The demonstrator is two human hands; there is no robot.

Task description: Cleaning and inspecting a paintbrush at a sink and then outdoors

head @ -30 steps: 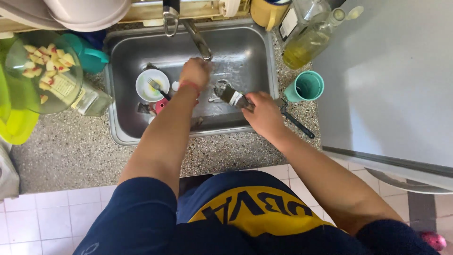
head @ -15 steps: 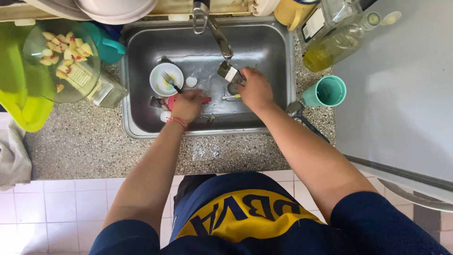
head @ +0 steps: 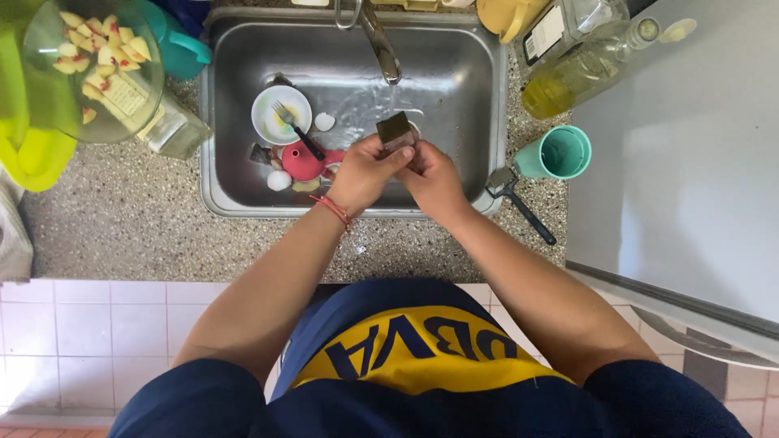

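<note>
Left hand [head: 365, 170]: over the front half of the steel sink [head: 466, 122], fingers curled shut against the small dark rectangular piece [head: 395, 130], red cord bracelet at the wrist

Right hand [head: 434, 174]: pressed against the left hand, fingers closed around the lower part of the same dark piece; exact grip partly hidden by the knuckles

Dark rectangular piece: held upright between both hands, upper end showing above the fingers, just below the faucet spout [head: 380, 45] and beside the thin stream of water [head: 393, 101]; material too small to tell

In the sink, left of the hands: white bowl [head: 280, 113] with a fork [head: 296, 130] lying across it, red rounded item [head: 304, 161] touching the bowl's near side, small white lumps [head: 324, 122] nearby

On the speckled table [head: 122, 235], right of the sink: teal cup [head: 560, 152] on its side, opening toward the camera; black-handled tool [head: 519, 203] with a metal head, lying just beside the cup at the sink's corner

At the back right: bottle of yellow oil [head: 584, 73] lying tilted, clear container [head: 560, 28] next to it, yellow jug [head: 507, 15] at the sink's far corner

On the table, left of the sink: glass bowl of cut fruit [head: 89, 65], clear jar [head: 170, 130] under its edge, teal mug [head: 174, 45] behind, lime-green plastic item [head: 32, 146] at the far left
</note>
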